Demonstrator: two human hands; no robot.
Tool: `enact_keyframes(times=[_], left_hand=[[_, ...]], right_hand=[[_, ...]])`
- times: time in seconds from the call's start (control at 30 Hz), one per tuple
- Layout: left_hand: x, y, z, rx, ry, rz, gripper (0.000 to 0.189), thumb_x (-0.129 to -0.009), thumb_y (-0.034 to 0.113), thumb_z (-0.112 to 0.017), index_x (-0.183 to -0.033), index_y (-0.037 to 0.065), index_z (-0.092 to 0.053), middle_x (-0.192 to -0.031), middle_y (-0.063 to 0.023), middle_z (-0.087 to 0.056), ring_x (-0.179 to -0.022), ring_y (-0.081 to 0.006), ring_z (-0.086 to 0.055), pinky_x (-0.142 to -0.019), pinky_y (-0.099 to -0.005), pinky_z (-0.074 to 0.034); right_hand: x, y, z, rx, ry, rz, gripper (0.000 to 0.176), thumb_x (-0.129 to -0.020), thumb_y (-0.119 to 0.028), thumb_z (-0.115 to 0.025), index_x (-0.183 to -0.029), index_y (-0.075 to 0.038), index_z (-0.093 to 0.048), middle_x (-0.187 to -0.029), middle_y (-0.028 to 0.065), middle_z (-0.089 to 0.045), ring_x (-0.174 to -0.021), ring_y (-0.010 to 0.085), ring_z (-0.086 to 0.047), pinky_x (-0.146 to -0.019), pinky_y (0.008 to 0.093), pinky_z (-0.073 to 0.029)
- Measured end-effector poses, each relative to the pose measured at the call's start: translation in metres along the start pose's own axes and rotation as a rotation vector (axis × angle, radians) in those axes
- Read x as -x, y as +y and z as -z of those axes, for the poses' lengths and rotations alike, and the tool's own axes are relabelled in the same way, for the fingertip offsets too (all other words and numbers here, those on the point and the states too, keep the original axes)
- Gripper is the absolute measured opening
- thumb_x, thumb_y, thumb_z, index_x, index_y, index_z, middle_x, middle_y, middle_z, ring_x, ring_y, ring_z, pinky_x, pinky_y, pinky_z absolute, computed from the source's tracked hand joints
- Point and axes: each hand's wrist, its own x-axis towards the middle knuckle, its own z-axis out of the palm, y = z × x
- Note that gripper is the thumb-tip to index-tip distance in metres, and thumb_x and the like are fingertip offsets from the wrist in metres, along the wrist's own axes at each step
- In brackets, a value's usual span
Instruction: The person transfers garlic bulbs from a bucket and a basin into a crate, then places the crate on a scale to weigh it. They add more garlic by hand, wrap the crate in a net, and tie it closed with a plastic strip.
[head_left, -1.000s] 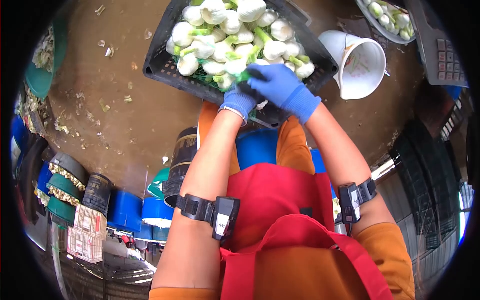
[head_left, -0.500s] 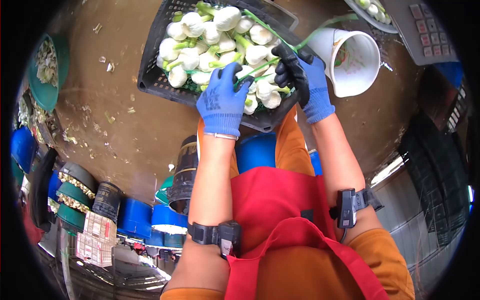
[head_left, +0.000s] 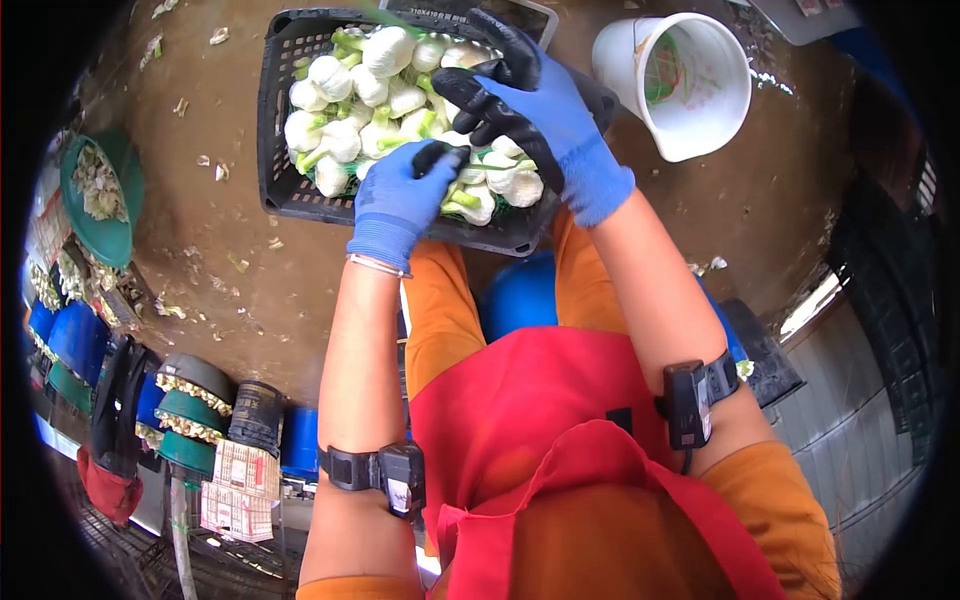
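Observation:
A black slotted crate (head_left: 285,205) holds white garlic bulbs (head_left: 385,50) with cut green stems, lying on green netting. I wear blue gloves with black-coated fingers. At the crate's near side, my left hand (head_left: 405,195) is closed, its thumb and fingers pinched low over the garlic. A thin green strap (head_left: 500,166) runs out from beside those fingertips. Over the crate's right part, my right hand (head_left: 530,110) is open, its fingers spread apart, hiding some bulbs. A blurred green band shows by the crate's far edge, passing toward the right fingers.
To the right, a white bucket (head_left: 623,75) lies tipped with green and red scraps inside. A green basin (head_left: 125,190) of trimmings stands at left. Stacked tubs (head_left: 190,410) and pale crates (head_left: 245,470) are at lower left. Scraps litter the brown floor (head_left: 230,320).
My right hand has moved left over the garlic, its fingers spreading and the long green strap leaving its grasp. My left hand has shifted slightly left and down. The whole view has shifted.

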Motion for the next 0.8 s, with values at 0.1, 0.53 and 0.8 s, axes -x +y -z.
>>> enact_keyframes(times=[0.1, 0.53, 0.8], left_hand=[[-0.001, -0.018, 0.003, 0.551, -0.015, 0.053, 0.019, -0.087, 0.014, -0.061, -0.1, 0.001, -0.065, -0.08, 0.0001, -0.064, -0.07, -0.0068, -0.053, -0.064, -0.0226, -0.043], [0.011, -0.026, 0.002, 0.175, 0.198, -0.234, 0.016, -0.084, 0.002, -0.059, -0.1, 0.003, -0.057, -0.09, -0.0045, -0.062, -0.08, -0.012, -0.057, -0.072, -0.0257, -0.047], [-0.014, -0.019, -0.006, 0.056, 0.425, -0.181, 0.023, -0.078, 0.019, -0.069, -0.091, 0.005, -0.057, -0.082, -0.0113, -0.063, -0.076, -0.0301, -0.062, -0.069, -0.0365, -0.048]], right_hand=[[-0.005, 0.008, 0.012, 0.316, -0.018, -0.266, 0.068, -0.081, -0.021, -0.068, -0.139, -0.012, -0.033, -0.08, 0.0101, -0.063, -0.055, 0.0168, -0.061, -0.046, 0.0256, -0.048], [0.009, 0.07, 0.004, 1.198, -0.124, 0.111, 0.02, -0.081, -0.028, -0.057, -0.095, -0.015, -0.064, -0.095, 0.0119, -0.058, -0.089, 0.03, -0.06, -0.077, 0.0413, -0.048], [0.01, 0.073, -0.004, 1.063, 0.101, 0.082, 0.022, -0.081, -0.025, -0.057, -0.097, -0.011, -0.061, -0.1, 0.0135, -0.057, -0.086, 0.0331, -0.061, -0.076, 0.044, -0.049]])
